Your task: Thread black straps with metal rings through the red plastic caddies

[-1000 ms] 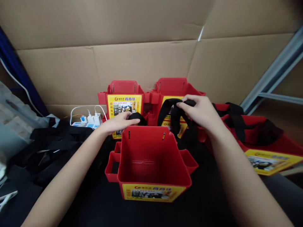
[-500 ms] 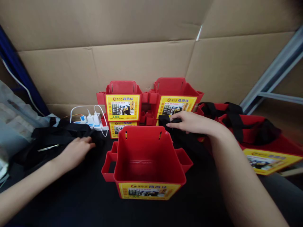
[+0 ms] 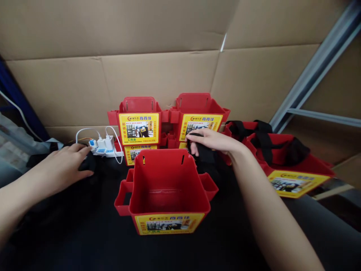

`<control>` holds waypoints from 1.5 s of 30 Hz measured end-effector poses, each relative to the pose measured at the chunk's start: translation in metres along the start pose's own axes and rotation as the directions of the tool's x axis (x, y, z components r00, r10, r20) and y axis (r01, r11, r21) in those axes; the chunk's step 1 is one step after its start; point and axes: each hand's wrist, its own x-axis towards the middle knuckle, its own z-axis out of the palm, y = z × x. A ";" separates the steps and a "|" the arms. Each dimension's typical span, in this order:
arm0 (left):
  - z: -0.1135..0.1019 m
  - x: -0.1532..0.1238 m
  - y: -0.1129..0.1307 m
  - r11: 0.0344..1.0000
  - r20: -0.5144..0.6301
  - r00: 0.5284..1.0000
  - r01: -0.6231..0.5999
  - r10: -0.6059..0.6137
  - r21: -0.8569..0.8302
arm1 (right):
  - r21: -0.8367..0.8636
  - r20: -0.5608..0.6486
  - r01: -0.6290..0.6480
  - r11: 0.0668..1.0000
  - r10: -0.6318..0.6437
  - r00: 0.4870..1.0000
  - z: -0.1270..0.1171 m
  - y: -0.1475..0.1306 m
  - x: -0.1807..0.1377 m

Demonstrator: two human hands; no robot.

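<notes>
A red plastic tool box [image 3: 169, 195] with side pockets and a yellow label stands upright in front of me, its inside facing up. Behind its right rear corner, my right hand [image 3: 210, 140] is closed around a black strap [image 3: 204, 158], part of which hangs below the fingers. My left hand [image 3: 63, 163] lies palm down over a dark heap of black webbing [image 3: 87, 163] at the left. Its thumb stands apart from the fingers, and it grips nothing visible. What lies under the palm is hidden.
More labelled red boxes [image 3: 139, 128] are stacked at the back against a cardboard wall [image 3: 158, 79]. On the right sit boxes fitted with black straps [image 3: 263, 148]. A white power strip [image 3: 113, 153] with plugged-in chargers lies beyond my left hand. A metal frame [image 3: 304, 82] rises at the right.
My left hand has shifted left and up, its fingers now spreading wider. My right hand has turned slightly, still holding the black strap. The whole view has swung a little.
</notes>
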 end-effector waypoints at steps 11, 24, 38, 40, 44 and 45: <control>-0.039 0.082 0.172 0.803 -0.033 0.860 -0.489 0.510 -0.341 | 0.282 0.192 0.108 0.953 -0.167 0.967 0.002 0.036 0.017; -0.030 0.086 0.135 0.645 -0.073 0.772 -0.575 0.632 -0.503 | 0.634 0.202 0.139 0.761 -0.336 0.920 0.044 0.041 0.036; -0.028 0.084 0.142 0.738 -0.047 0.815 -0.546 0.578 -0.397 | 0.594 0.066 0.193 0.781 -0.286 0.956 0.029 0.059 0.043; -0.028 0.084 0.143 0.743 -0.037 0.818 -0.539 0.574 -0.397 | 0.615 0.048 0.203 0.762 -0.293 0.955 0.032 0.056 0.042; -0.028 0.084 0.143 0.747 -0.034 0.823 -0.531 0.567 -0.400 | 0.626 0.027 0.217 0.749 -0.299 0.954 0.040 0.051 0.042; -0.028 0.084 0.143 0.745 -0.032 0.822 -0.531 0.569 -0.404 | 0.619 0.029 0.216 0.755 -0.298 0.954 0.042 0.051 0.042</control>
